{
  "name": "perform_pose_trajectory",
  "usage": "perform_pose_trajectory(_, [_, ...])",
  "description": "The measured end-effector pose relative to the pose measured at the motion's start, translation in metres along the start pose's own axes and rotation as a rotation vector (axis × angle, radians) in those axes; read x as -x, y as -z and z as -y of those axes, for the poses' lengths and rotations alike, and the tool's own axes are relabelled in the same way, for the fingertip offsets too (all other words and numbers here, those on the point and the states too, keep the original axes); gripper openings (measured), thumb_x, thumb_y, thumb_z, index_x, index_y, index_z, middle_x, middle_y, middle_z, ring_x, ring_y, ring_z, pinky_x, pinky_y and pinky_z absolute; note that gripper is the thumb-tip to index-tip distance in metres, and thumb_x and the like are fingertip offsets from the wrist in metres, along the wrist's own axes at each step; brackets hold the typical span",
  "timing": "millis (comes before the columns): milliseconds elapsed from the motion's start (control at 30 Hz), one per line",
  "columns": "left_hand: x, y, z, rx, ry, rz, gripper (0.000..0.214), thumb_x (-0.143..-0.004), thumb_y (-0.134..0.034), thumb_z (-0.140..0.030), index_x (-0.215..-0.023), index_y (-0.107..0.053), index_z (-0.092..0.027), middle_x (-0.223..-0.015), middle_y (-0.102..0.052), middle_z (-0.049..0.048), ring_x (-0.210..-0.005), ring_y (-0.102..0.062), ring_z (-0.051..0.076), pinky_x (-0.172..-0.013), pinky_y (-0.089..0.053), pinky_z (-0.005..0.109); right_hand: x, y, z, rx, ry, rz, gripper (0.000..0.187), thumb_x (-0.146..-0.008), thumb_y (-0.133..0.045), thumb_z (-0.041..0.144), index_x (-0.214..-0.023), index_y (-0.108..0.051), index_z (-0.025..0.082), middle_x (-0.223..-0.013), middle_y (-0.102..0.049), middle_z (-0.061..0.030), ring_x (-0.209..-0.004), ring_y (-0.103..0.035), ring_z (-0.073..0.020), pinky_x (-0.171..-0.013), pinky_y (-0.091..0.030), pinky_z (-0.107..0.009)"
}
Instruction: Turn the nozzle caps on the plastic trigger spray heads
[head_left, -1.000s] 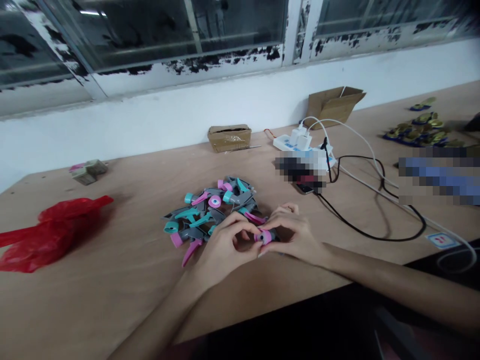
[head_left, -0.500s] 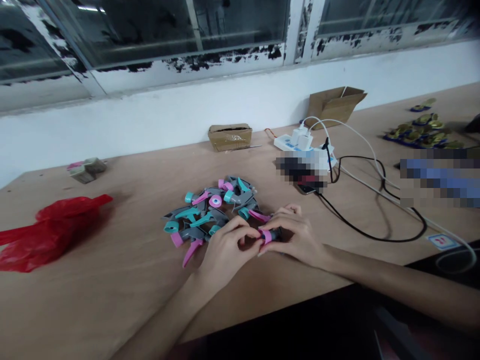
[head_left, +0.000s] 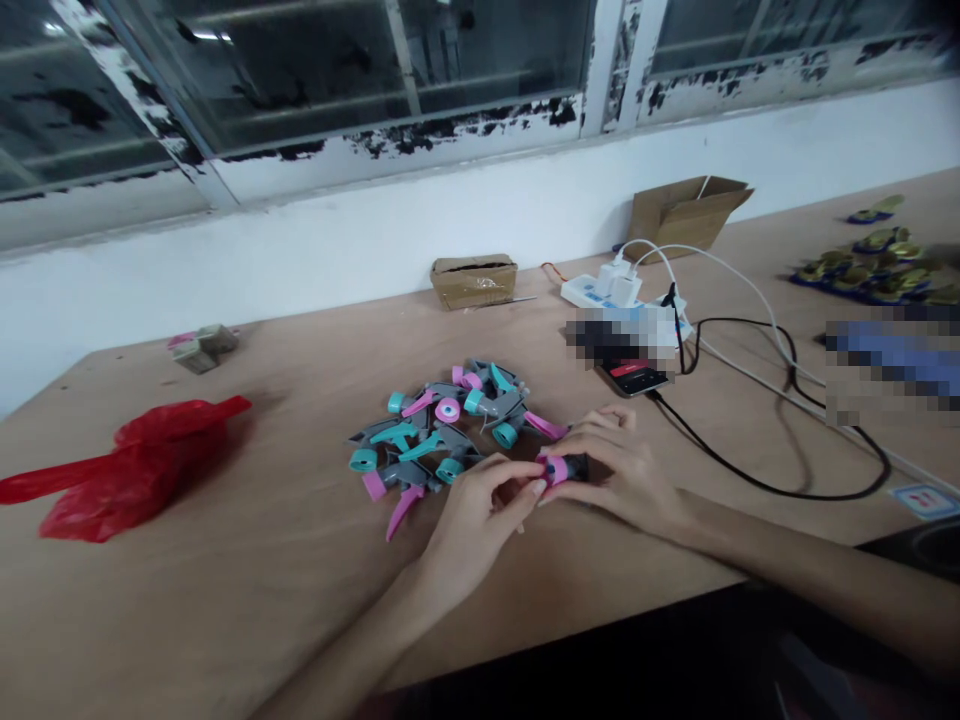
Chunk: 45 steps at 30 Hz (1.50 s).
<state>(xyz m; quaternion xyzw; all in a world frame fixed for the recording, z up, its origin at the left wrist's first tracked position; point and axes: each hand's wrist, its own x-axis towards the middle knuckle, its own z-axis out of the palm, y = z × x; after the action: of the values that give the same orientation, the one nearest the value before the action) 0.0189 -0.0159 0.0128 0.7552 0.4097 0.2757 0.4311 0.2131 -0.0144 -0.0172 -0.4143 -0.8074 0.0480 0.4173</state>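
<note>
Between my two hands is a trigger sprayer head (head_left: 556,469) with a pink collar and a dark grey body. My right hand (head_left: 622,468) is closed round its body, hiding most of it. My left hand (head_left: 469,525) is closed too, thumb and fingertips pressed at the collar's open end; whether they pinch a small part there cannot be seen. Left of the hands lies a loose pile of grey trigger sprayer heads (head_left: 442,440) with teal or pink triggers and collars. A pink trigger (head_left: 545,425) pokes out just beyond my right fingers.
A red plastic bag (head_left: 150,465) lies at left, small grey blocks (head_left: 204,348) behind it. Along the wall stand a small cardboard box (head_left: 474,283), a white power strip (head_left: 581,292) and an open carton (head_left: 679,222). A phone (head_left: 637,377) with a black cable lies at right, gold-and-blue items (head_left: 874,270) beyond.
The view has swung slightly left, so everything sits further right in the picture. The pink collar is tipped and shows more of its opening; my left fingertips have shifted slightly on it.
</note>
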Motion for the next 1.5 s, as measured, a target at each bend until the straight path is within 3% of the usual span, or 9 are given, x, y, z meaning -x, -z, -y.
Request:
perform_pose_trajectory(200, [0.023,0.054,-0.007,-0.277,-0.031,-0.212,0.017,-0.086,-0.051,-0.031,-0.096,-0.063,-0.025,-0.087,-0.061,0.0014,-0.07,-0.059,0.013,-0.053,-0.046,0.021,-0.033,0.001,-0.039,0.162,-0.058,-0.02,0.027,-0.073,-0.062,0.05,-0.085,-0.06,0.025,-0.081,-0.067,-0.0001,-0.079,-0.057,-0.0195,-0.087,-0.026,-0.043])
perform_pose_trajectory(300, [0.039,0.085,0.006,-0.388,0.074,-0.455,0.024,-0.085,-0.051,-0.037,-0.103,-0.06,-0.025,-0.101,-0.06,0.0045,-0.077,-0.061,0.017,-0.055,-0.05,0.026,-0.048,-0.007,-0.063,0.137,-0.087,0.072,0.032,-0.073,-0.059,0.054,-0.086,-0.06,0.025,-0.089,-0.067,-0.0012,-0.087,-0.059,-0.023,-0.088,-0.027,-0.046])
perform_pose_trajectory(400, [0.052,0.096,0.027,-0.63,0.019,-0.635,0.045,-0.076,-0.06,-0.043,-0.117,-0.052,-0.025,-0.123,-0.048,0.009,-0.113,-0.048,0.03,-0.085,-0.048,0.046,-0.057,-0.012,-0.074,0.134,-0.098,0.177,0.035,-0.075,-0.056,0.055,-0.092,-0.06,0.025,-0.098,-0.066,-0.0041,-0.096,-0.057,-0.0266,-0.087,-0.03,-0.049])
perform_pose_trajectory(467, [0.055,0.092,0.041,-0.76,0.056,-0.58,0.068,-0.071,-0.064,-0.046,-0.132,-0.037,-0.028,-0.142,-0.027,0.0113,-0.126,-0.032,0.036,-0.098,-0.033,0.056,-0.061,-0.012,-0.073,0.124,-0.096,0.205,0.034,-0.078,-0.053,0.053,-0.098,-0.06,0.025,-0.104,-0.065,-0.0047,-0.101,-0.056,-0.0266,-0.088,-0.032,-0.049])
perform_pose_trajectory(567, [0.049,0.083,0.058,-0.791,0.17,-0.496,0.078,-0.073,-0.06,-0.051,-0.139,-0.025,-0.027,-0.148,-0.01,0.0128,-0.131,-0.019,0.039,-0.099,-0.028,0.06,-0.065,-0.01,-0.06,0.093,-0.102,0.208,0.04,-0.082,-0.048,0.053,-0.109,-0.057,0.026,-0.116,-0.058,-0.0065,-0.112,-0.051,-0.0252,-0.093,-0.034,-0.048])
perform_pose_trajectory(767, [0.02,0.078,0.07,-0.707,0.124,-0.403,0.073,-0.076,-0.056,-0.052,-0.138,-0.027,-0.028,-0.148,-0.01,0.0111,-0.132,-0.016,0.038,-0.1,-0.027,0.059,-0.062,-0.03,-0.032,0.132,-0.045,0.34,0.098,-0.058,-0.058,0.072,-0.139,-0.025,0.027,-0.144,-0.026,-0.0127,-0.131,-0.025,-0.0359,-0.101,-0.025,-0.06])
perform_pose_trajectory(1167, [-0.053,0.061,0.076,-0.699,-0.069,-0.38,0.071,-0.076,-0.058,-0.046,-0.137,-0.029,-0.025,-0.137,-0.032,0.0107,-0.128,-0.027,0.03,-0.103,-0.03,0.047,-0.074,-0.041,-0.07,0.163,-0.038,0.417,0.09,-0.065,-0.05,0.073,-0.138,-0.027,0.027,-0.146,-0.023,-0.0124,-0.132,-0.024,-0.0338,-0.103,-0.022,-0.057])
perform_pose_trajectory(1333, [-0.089,0.065,0.086,-0.697,-0.075,-0.407,0.071,-0.075,-0.059,-0.049,-0.136,-0.032,-0.023,-0.135,-0.035,0.0123,-0.124,-0.031,0.033,-0.102,-0.03,0.051,-0.094,-0.042,-0.094,0.171,-0.041,0.418,0.089,-0.064,-0.051,0.073,-0.138,-0.029,0.027,-0.146,-0.024,-0.0123,-0.132,-0.023,-0.0343,-0.103,-0.02,-0.059])
perform_pose_trajectory(1500, [-0.091,0.069,0.087,-0.671,-0.063,-0.445,0.066,-0.077,-0.055,-0.051,-0.134,-0.035,-0.021,-0.14,-0.027,0.0139,-0.129,-0.025,0.033,-0.104,-0.027,0.05,-0.098,-0.039,-0.103,0.18,-0.068,0.396,0.087,-0.068,-0.049,0.071,-0.139,-0.026,0.026,-0.146,-0.023,-0.0115,-0.134,-0.02,-0.0327,-0.104,-0.018,-0.057])
